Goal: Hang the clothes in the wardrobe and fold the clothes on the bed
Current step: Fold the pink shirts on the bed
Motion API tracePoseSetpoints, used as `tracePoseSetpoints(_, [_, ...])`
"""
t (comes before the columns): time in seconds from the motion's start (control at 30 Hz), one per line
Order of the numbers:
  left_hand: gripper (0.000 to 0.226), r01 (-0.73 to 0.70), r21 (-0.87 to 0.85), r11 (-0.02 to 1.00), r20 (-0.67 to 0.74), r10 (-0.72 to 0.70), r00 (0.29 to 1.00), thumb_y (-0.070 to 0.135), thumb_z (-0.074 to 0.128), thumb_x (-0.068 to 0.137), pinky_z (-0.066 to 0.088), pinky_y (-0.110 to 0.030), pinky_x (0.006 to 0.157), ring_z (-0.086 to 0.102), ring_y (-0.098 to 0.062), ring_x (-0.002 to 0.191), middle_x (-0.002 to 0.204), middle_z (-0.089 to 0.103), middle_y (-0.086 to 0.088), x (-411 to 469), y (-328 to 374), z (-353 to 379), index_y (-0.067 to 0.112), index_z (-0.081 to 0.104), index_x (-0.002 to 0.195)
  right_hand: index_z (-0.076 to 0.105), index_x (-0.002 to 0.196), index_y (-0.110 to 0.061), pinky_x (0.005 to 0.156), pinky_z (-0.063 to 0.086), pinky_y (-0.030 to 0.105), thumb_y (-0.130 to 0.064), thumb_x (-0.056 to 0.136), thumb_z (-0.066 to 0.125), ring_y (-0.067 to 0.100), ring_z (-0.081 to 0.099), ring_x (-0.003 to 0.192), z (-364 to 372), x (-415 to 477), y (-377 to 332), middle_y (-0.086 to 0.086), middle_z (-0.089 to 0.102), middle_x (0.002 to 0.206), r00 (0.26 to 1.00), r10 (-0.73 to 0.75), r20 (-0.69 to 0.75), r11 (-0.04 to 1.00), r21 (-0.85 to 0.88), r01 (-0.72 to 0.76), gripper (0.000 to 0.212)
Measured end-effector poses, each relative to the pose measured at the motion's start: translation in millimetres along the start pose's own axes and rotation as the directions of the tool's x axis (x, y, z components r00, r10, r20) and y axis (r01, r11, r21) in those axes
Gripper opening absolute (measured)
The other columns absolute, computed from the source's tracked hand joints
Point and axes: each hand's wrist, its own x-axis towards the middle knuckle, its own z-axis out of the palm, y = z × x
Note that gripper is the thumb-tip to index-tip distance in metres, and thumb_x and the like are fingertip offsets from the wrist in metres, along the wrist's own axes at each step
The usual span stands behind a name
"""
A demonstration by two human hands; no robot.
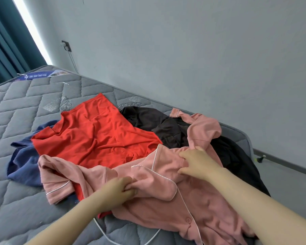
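Observation:
A pink pyjama shirt (159, 197) with white piping and buttons lies crumpled on top of a pile of clothes on the bed. My left hand (119, 189) pinches a fold of its fabric near the collar. My right hand (195, 162) grips the same shirt further right, fingers curled into the cloth. Under it lie a red shirt (97, 137), a navy garment (23, 161) at the left and dark brown and black clothes (168, 129) at the back right.
The grey quilted mattress (25, 110) has no sheet and runs along a grey wall (184, 50). A white cord (102, 232) lies on it near me. Teal curtains (2, 41) hang at the far left. A wall socket (66, 45) with a cable sits above the bed's corner.

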Motion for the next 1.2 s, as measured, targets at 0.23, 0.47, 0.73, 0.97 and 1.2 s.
tracePoseSetpoints(0.23, [0.041,-0.126,-0.123,0.984,-0.402,0.067,0.913,0.016,0.071,0.082,0.028,-0.024,0.053,0.038,-0.009,0.055,0.053,0.040,0.009,30,51,-101,0.019,0.040,0.055,0.057,0.084,-0.020,0.064,0.045,0.031,-0.027,0.076,0.067,0.019,0.059,0.079,-91,-45,47,-0.010,0.059,0.079,0.987,0.082,-0.135,0.986,0.155,-0.061,0.014])
tracePoseSetpoints(0.47, [0.038,-0.240,0.151,0.959,-0.685,0.277,0.674,0.019,0.061,0.087,0.028,-0.034,0.056,0.042,-0.021,0.063,0.061,0.042,0.003,47,160,-217,0.017,0.036,0.059,0.051,0.075,-0.024,0.051,0.030,0.028,-0.023,0.081,0.059,0.024,0.053,0.066,-206,-67,56,-0.007,0.055,0.067,0.692,0.330,-0.642,0.939,0.153,-0.307,0.010])
tracePoseSetpoints(0.73, [0.025,-0.102,0.292,0.951,-0.847,0.307,0.433,0.025,0.041,0.093,0.026,-0.032,0.051,0.045,-0.022,0.062,0.068,0.049,0.001,30,261,-299,0.016,0.040,0.070,0.067,0.079,-0.017,0.058,0.036,0.028,-0.015,0.087,0.052,0.027,0.059,0.077,-328,-117,50,0.002,0.065,0.080,0.477,0.402,-0.782,0.895,0.226,-0.384,0.018])
tracePoseSetpoints(0.97, [0.013,-0.432,-0.245,0.868,-0.801,0.070,0.594,0.010,0.040,0.088,0.045,-0.026,0.046,0.068,-0.028,0.052,0.068,0.062,-0.010,-9,322,-343,0.009,0.049,0.080,0.048,0.062,-0.014,0.057,0.037,0.029,-0.023,0.097,0.038,0.029,0.060,0.069,-385,-169,25,0.005,0.061,0.068,0.302,0.536,-0.789,0.834,0.440,-0.332,0.038])
tracePoseSetpoints(1.2, [0.009,-0.639,-0.363,0.678,-0.842,0.056,0.537,0.005,0.046,0.087,0.055,-0.030,0.050,0.069,-0.024,0.052,0.079,0.067,-0.015,-51,363,-337,0.005,0.055,0.087,0.067,0.084,-0.010,0.064,0.053,0.031,-0.012,0.098,0.036,0.020,0.066,0.068,-380,-191,-8,0.001,0.068,0.075,0.082,0.722,-0.687,0.634,0.704,0.319,0.034])
